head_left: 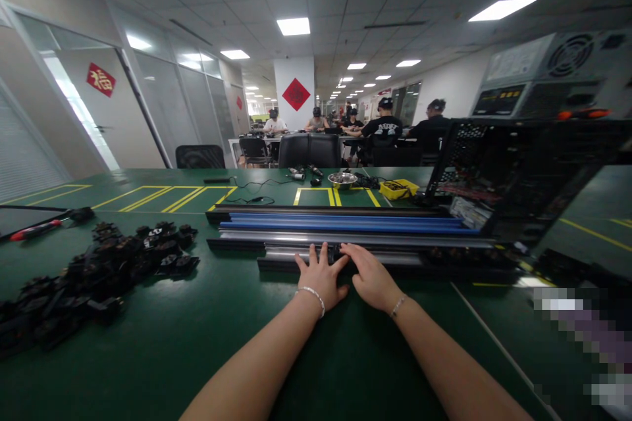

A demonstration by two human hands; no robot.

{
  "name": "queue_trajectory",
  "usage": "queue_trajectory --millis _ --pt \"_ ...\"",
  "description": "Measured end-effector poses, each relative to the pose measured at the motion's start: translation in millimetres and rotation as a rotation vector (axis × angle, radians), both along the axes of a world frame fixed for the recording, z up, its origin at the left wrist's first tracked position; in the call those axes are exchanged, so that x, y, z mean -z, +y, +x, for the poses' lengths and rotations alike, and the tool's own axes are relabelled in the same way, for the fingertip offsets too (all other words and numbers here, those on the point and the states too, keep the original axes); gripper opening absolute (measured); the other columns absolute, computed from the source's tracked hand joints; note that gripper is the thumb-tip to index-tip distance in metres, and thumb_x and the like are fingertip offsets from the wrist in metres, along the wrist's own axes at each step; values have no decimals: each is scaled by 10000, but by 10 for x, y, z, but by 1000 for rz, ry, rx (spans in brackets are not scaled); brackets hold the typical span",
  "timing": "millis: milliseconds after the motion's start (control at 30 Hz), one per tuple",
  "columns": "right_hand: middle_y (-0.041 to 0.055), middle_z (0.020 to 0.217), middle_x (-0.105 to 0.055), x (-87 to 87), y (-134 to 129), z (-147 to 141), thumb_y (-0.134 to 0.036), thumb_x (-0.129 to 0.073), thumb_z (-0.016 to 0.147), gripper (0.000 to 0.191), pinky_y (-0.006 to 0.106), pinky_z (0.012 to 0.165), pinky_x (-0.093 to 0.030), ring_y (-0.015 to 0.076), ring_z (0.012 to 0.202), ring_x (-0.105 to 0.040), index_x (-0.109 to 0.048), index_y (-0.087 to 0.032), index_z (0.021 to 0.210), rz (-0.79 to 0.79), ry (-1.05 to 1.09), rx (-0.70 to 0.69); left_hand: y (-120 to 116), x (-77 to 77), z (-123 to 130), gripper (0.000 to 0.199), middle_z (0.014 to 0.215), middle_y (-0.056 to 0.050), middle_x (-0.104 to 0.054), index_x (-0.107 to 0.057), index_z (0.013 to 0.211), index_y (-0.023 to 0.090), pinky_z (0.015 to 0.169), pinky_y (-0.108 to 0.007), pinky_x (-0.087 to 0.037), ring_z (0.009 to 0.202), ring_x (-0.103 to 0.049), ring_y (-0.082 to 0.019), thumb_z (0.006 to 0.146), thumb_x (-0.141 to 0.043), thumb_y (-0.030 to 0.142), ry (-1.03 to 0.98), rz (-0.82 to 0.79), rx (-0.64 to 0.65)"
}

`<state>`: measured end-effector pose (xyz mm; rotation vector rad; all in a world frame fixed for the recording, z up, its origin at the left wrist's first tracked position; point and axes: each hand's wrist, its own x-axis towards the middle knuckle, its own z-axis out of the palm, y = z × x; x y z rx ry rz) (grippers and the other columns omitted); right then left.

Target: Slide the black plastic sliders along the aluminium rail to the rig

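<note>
A long black rail with a silver inner channel [281,254] lies crosswise in front of me. My left hand [320,278] rests on it, palm down and fingers spread. Close beside it, my right hand [371,278] has its fingers together and bent down at the rail; whatever they grip is mostly hidden. A small dark piece shows between the two hands at the channel. Further right, several black parts [464,255] sit along the same rail. Just behind run a second silver-topped rail [355,237] and a blue strip [345,220].
Black fan-like parts [148,247] are heaped at left, near a red-handled screwdriver [37,230]. An open computer case [533,177] stands at right with power supplies [533,69] on top. Behind the rails are a metal bowl [342,179] and a yellow tray [397,189]. People sit further back.
</note>
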<state>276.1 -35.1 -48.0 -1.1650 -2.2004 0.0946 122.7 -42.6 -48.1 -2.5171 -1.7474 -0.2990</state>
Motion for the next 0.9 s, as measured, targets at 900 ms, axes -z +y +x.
queue_trajectory --millis 900 --pt "51 1363 -411 52 22 138 -112 -417 638 642 428 1052 -123 214 1258 -301 -439 -180 1276 -44 -340 411 -1 -55 -102 607 1439 -54 -271 -289 1308 416 940 -659 -207 1316 -163 -345 739 -493 463 37 -3 -20"
